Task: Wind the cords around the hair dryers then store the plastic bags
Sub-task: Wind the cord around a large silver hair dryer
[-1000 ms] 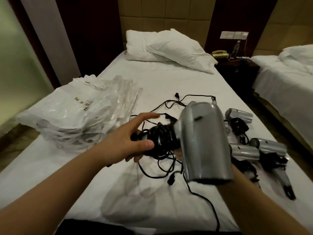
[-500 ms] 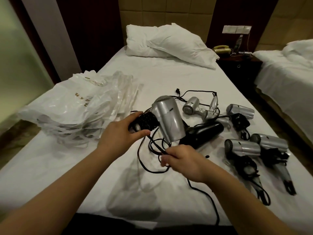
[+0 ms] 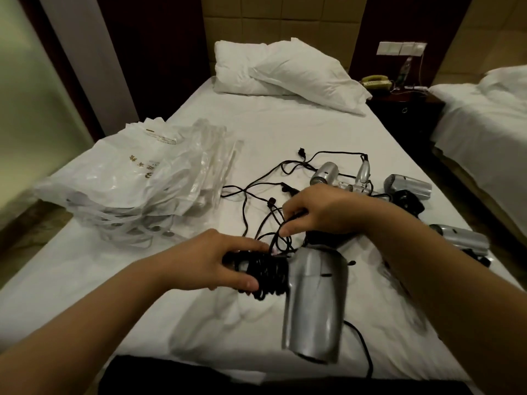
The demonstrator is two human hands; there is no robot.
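Head view
Left hand [image 3: 211,263]: grip clamped round the handle of the silver hair dryer [image 3: 313,303], thumb and fingers curled over the black coils wound there.
Hair dryer in the grip: held above the bed [image 3: 285,124], barrel pointing down and toward the person, just right of the left grip.
Wound cord [image 3: 266,270]: black loops packed round the handle, partly under the left fingers.
Right hand [image 3: 322,212]: just beyond and right of the left grip, fingers curled, pinching a loose run of black cord [image 3: 273,240] that leads down to the wound handle.
Loose cords [image 3: 256,186]: tangled on the sheet beyond both grips; which dryer each belongs to cannot be told.
Other hair dryers: one silver one [image 3: 325,173] beyond the right grip, another [image 3: 407,189] farther right, another [image 3: 462,238] to the right behind the right forearm.
Plastic bags [image 3: 128,183]: a heaped stack on the bed, left of and beyond the left grip, well apart from it.
Pillows [image 3: 285,69]: at the head of the bed, far beyond both grips.
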